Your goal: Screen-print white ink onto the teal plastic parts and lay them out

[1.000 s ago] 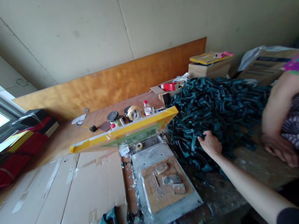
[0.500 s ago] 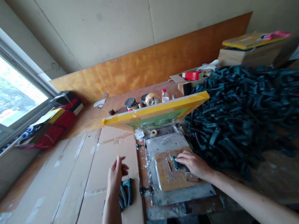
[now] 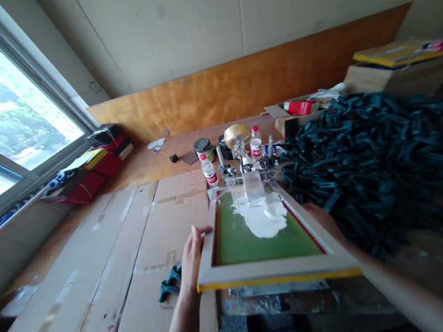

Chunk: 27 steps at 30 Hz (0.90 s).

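Note:
A screen printing frame [image 3: 263,269], pale with a yellow taped front edge, is swung down in front of me over the metal base [image 3: 308,287]. On its green mesh [image 3: 238,247] lies a thick patch of white ink [image 3: 264,225], with a squeegee-like pale block [image 3: 254,187] standing at the back of it. My left hand [image 3: 192,255] is closed at the frame's left side, a finger reaching over the edge. At the right side my right hand [image 3: 321,218] grips the frame; its fingers are mostly hidden. Curved teal pieces [image 3: 170,284] lie on cardboard beside my left wrist.
Flattened cardboard [image 3: 106,263] covers the left side. A big heap of dark teal curved parts [image 3: 381,163] fills the right. Behind the frame stand a bottle [image 3: 209,171], a second bottle [image 3: 255,142], an ink can [image 3: 203,149] and a tape roll [image 3: 235,133].
The raised frame has come down toward me, hiding the wooden block. My right hand has left the small teal piece there and moved to the frame's right side; my left hand has reached its left side.

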Tool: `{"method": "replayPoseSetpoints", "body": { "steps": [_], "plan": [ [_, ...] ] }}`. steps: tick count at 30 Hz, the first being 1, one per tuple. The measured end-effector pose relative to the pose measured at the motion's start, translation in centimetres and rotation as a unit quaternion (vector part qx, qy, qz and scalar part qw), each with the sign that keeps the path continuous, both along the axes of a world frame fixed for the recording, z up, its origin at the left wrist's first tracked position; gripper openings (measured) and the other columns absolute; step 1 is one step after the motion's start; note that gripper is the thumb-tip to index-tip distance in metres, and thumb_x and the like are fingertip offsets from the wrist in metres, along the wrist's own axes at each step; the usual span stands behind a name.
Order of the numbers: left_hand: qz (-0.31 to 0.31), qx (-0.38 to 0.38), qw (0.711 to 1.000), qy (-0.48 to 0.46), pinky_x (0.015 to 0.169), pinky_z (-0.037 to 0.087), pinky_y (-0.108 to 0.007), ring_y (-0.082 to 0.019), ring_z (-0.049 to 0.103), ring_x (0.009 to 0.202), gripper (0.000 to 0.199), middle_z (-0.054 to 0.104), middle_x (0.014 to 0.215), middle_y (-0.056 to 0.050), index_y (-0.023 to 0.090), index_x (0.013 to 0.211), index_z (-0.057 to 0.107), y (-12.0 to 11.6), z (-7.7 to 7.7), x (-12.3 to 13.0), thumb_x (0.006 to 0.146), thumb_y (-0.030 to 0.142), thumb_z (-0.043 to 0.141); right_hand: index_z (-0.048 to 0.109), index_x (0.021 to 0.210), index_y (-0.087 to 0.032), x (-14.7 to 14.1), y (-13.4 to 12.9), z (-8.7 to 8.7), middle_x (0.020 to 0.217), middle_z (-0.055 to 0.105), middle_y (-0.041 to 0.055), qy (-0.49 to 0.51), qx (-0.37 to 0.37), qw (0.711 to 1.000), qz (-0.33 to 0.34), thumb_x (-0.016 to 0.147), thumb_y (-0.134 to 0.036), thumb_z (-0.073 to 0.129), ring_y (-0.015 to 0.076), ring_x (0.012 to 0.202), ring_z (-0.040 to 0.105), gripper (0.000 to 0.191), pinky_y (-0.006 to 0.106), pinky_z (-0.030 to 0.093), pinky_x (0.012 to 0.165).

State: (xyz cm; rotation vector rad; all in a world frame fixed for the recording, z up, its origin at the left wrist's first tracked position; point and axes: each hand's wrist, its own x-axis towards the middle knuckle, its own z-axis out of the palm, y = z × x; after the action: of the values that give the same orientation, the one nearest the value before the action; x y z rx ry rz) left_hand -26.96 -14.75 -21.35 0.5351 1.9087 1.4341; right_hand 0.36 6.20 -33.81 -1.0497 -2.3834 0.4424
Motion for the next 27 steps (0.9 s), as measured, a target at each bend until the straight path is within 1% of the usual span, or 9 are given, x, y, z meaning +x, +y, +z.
{"method": "replayPoseSetpoints", "body": {
  "steps": [2,5,8,11,15,18,22,24,27],
  "plan": [
    [-0.039,-0.054,0.998,-0.006,0.066,0.046,-0.025,-0.017,0.06,0.075,0.064,0.068,0.082,-0.004,0.016,0.119,0.063,-2.4,-3.6,0.5,0.078,0.065,0.054,0.063,0.114,-0.011,-1.0,1.9,1.6,0.102,0.065,0.0109,0.034,0.008,0.999,-0.012,0.095,-0.035,0.037,0.0207,0.085,0.063,0.04,0.033,0.054,0.077],
    [-0.075,-0.081,0.994,-0.007,0.066,0.045,-0.024,-0.015,0.057,0.068,0.077,0.063,0.072,0.001,0.017,0.141,0.043,-4.0,-8.7,0.9,0.078,0.058,0.059,0.052,0.128,-0.015,-5.2,3.0,4.2,0.122,0.055,0.0151,0.03,0.043,0.997,0.048,0.085,-0.038,0.061,0.0273,0.107,0.056,0.049,0.04,0.048,0.09],
    [-0.089,-0.105,0.99,0.013,0.065,0.043,-0.024,-0.013,0.054,0.064,0.077,0.059,0.068,0.003,0.015,0.146,0.035,-4.2,-11.5,1.0,0.081,0.05,0.057,0.059,0.111,-0.017,-9.3,1.7,5.6,0.109,0.059,0.0122,-0.102,0.031,0.986,0.132,0.076,-0.028,0.071,0.028,0.103,0.054,0.039,0.038,0.046,0.088],
    [-0.095,-0.121,0.988,0.017,0.065,0.043,-0.024,-0.014,0.055,0.066,0.072,0.06,0.071,0.001,0.014,0.145,0.037,-4.1,-11.9,0.9,0.082,0.045,0.055,0.061,0.087,-0.02,-9.8,-0.7,5.1,0.085,0.062,0.006,-0.178,-0.009,0.967,0.182,0.078,-0.016,0.064,0.0215,0.085,0.056,0.01,0.03,0.045,0.075],
    [-0.082,-0.122,0.989,0.002,0.063,0.044,-0.024,-0.015,0.057,0.067,0.068,0.061,0.072,0.0,0.016,0.143,0.041,-4.3,-11.8,0.9,0.083,0.044,0.054,0.061,0.084,-0.018,-6.0,-3.2,4.1,0.086,0.063,0.0071,-0.141,0.014,0.939,0.314,0.079,-0.004,0.049,0.021,0.088,0.054,0.02,0.031,0.042,0.079],
    [-0.071,-0.12,0.99,0.005,0.061,0.044,-0.024,-0.016,0.058,0.067,0.067,0.063,0.072,0.0,0.019,0.142,0.044,-4.4,-12.0,0.9,0.082,0.046,0.056,0.063,0.085,-0.018,-4.1,-3.2,4.6,0.085,0.063,0.0058,-0.124,0.003,0.906,0.404,0.077,-0.004,0.049,0.0202,0.087,0.053,0.021,0.033,0.04,0.08],
    [-0.056,-0.115,0.992,-0.001,0.062,0.046,-0.025,-0.017,0.06,0.068,0.069,0.065,0.074,0.0,0.02,0.14,0.046,-4.4,-11.9,1.0,0.079,0.048,0.06,0.062,0.078,-0.02,-4.8,-2.8,5.1,0.077,0.062,0.0024,-0.112,-0.015,0.922,0.369,0.077,-0.008,0.055,0.019,0.081,0.053,0.014,0.033,0.04,0.077],
    [-0.046,-0.111,0.993,-0.013,0.061,0.047,-0.025,-0.017,0.061,0.068,0.071,0.065,0.074,-0.001,0.019,0.14,0.045,-4.3,-11.8,1.0,0.078,0.049,0.061,0.064,0.083,-0.018,-4.9,-3.7,4.5,0.082,0.064,0.0053,-0.07,0.031,0.941,0.329,0.079,-0.006,0.051,0.0207,0.087,0.054,0.018,0.035,0.041,0.081],
    [-0.036,-0.102,0.994,-0.03,0.06,0.047,-0.025,-0.017,0.061,0.067,0.073,0.065,0.073,-0.001,0.018,0.14,0.045,-4.3,-11.8,1.1,0.077,0.051,0.062,0.066,0.093,-0.015,-3.9,-5.2,3.6,0.092,0.066,0.0091,-0.013,0.086,0.935,0.344,0.082,-0.005,0.045,0.0221,0.093,0.055,0.025,0.037,0.04,0.087]
  ]
}}
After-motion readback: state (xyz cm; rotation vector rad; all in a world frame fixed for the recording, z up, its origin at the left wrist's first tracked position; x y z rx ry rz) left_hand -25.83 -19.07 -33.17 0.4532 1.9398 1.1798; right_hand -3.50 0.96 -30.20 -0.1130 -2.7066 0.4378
